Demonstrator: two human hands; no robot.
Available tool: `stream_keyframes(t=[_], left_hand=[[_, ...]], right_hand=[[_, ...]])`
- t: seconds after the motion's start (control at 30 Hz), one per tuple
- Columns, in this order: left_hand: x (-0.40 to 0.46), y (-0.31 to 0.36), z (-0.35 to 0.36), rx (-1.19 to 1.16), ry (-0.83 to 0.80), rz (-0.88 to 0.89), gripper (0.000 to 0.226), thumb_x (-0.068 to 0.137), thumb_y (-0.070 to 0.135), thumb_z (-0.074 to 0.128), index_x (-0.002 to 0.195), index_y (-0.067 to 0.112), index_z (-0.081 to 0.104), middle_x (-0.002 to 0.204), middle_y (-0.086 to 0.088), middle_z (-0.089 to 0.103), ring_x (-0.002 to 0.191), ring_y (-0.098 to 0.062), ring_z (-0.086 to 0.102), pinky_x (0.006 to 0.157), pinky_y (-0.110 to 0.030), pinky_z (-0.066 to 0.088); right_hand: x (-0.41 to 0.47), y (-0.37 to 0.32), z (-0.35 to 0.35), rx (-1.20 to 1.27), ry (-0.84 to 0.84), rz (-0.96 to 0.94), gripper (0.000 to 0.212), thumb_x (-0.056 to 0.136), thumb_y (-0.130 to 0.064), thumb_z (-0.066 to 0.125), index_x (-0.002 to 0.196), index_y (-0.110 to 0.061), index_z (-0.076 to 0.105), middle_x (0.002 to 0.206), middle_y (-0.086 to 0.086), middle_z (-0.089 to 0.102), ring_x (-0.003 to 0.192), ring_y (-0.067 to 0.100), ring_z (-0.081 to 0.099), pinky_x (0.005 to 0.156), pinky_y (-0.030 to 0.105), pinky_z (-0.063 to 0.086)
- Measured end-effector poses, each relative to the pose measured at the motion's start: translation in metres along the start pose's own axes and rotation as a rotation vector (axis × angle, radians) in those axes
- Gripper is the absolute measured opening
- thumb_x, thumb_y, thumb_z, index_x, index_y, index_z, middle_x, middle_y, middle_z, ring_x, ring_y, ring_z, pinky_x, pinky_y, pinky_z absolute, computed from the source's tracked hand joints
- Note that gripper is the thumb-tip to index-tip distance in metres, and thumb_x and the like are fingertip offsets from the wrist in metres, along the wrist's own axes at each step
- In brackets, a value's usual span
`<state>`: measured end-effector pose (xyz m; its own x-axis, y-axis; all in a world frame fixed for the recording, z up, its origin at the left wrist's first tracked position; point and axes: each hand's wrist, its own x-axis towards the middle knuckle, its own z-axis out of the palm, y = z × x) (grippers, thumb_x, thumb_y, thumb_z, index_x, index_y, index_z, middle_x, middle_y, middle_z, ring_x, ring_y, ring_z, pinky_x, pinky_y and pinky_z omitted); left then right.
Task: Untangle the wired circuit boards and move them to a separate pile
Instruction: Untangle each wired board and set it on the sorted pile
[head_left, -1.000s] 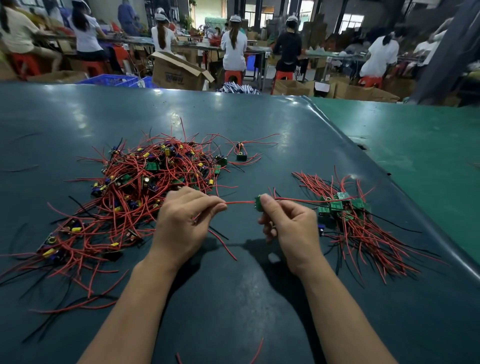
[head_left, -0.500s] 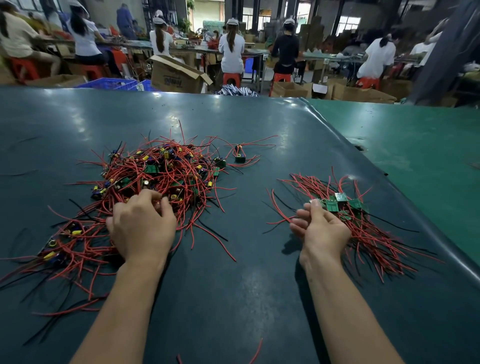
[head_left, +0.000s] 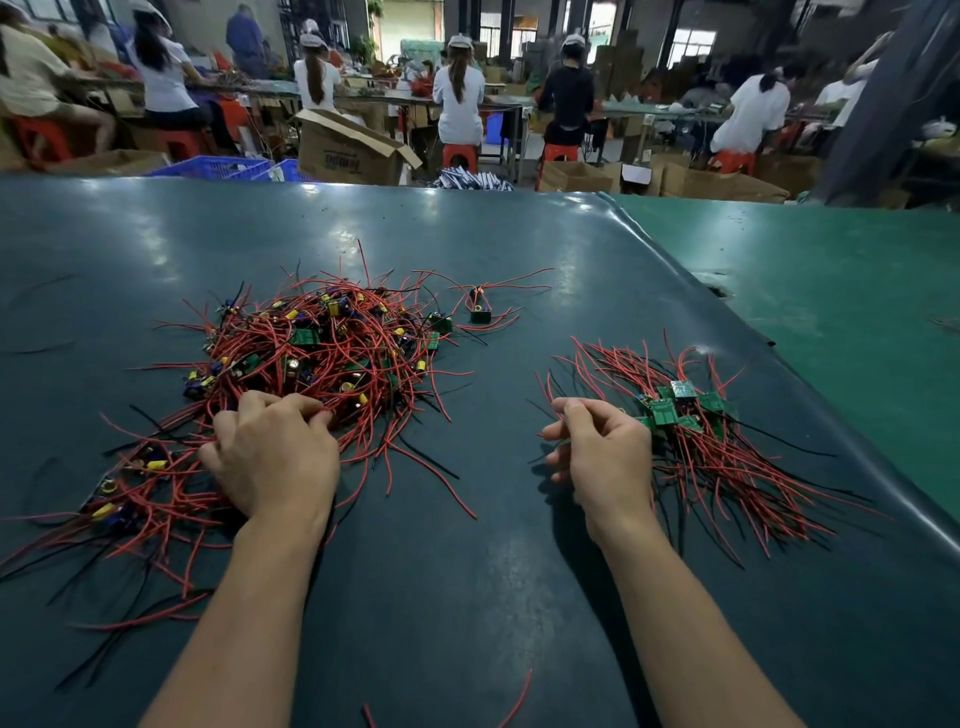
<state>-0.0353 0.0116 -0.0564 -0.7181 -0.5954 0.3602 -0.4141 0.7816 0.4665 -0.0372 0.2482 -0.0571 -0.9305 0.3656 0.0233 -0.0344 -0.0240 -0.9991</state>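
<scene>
A tangled pile of red-wired circuit boards (head_left: 322, 353) lies on the left of the dark table (head_left: 467, 597). My left hand (head_left: 270, 457) rests on its near edge, fingers curled down into the red wires. To the right lies a separate pile of green boards (head_left: 675, 405), their red and black wires fanning toward me. My right hand (head_left: 602, 457) hovers just left of that pile with fingers loosely curled, and I see nothing held in it. One lone wired board (head_left: 480, 312) sits behind, between the two piles.
A lighter green mat (head_left: 831, 312) adjoins the table on the right, with a raised seam between them. Loose red wire ends (head_left: 514, 701) lie near the front edge. Beyond the far edge are cardboard boxes (head_left: 348, 150), blue crates and seated workers.
A second ago both hands pulled one wired board apart in the middle. My right hand carried it to the right pile and now draws back left; my left hand returned to the tangle.
</scene>
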Motion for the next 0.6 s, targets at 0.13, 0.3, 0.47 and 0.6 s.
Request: stream_keyframes(t=[0.13, 0.3, 0.47, 0.6], left_hand=[[-0.0027, 0.0008, -0.0005, -0.052, 0.063, 0.01, 0.014, 0.092, 0.029, 0.066, 0.1, 0.02, 0.073, 0.1, -0.013, 0.069, 0.104, -0.036, 0.051, 0.088, -0.047, 0.034], [-0.0021, 0.0008, -0.0007, 0.027, -0.061, 0.041, 0.024, 0.086, 0.039, 0.071, 0.109, 0.032, 0.071, 0.117, -0.003, 0.066, 0.113, -0.031, 0.046, 0.09, -0.044, 0.032], [0.0055, 0.0, -0.0009, 0.006, -0.06, 0.031, 0.026, 0.085, 0.034, 0.073, 0.11, 0.027, 0.069, 0.108, -0.005, 0.069, 0.11, -0.031, 0.049, 0.091, -0.045, 0.033], [0.0044, -0.0016, -0.0006, 0.084, -0.095, 0.023, 0.028, 0.089, 0.042, 0.066, 0.111, 0.024, 0.068, 0.107, -0.007, 0.068, 0.109, -0.032, 0.05, 0.091, -0.046, 0.035]], right_hand=[[0.0004, -0.0006, -0.0001, 0.002, 0.0, -0.007, 0.02, 0.096, -0.011, 0.052, 0.085, -0.013, 0.069, 0.056, -0.003, 0.066, 0.039, 0.01, 0.052, 0.036, 0.02, 0.04], [-0.0006, 0.0003, 0.001, -0.001, -0.01, -0.008, 0.02, 0.096, -0.01, 0.053, 0.084, -0.013, 0.069, 0.056, -0.003, 0.065, 0.036, 0.01, 0.052, 0.034, 0.018, 0.036], [-0.0018, 0.0008, 0.001, -0.048, -0.023, -0.024, 0.018, 0.094, -0.011, 0.055, 0.086, -0.014, 0.071, 0.058, -0.001, 0.066, 0.036, 0.01, 0.053, 0.034, 0.017, 0.035], [0.0002, 0.0017, 0.0012, -0.049, -0.018, -0.017, 0.019, 0.094, -0.01, 0.054, 0.087, -0.014, 0.071, 0.058, -0.001, 0.067, 0.038, 0.01, 0.052, 0.035, 0.017, 0.036]])
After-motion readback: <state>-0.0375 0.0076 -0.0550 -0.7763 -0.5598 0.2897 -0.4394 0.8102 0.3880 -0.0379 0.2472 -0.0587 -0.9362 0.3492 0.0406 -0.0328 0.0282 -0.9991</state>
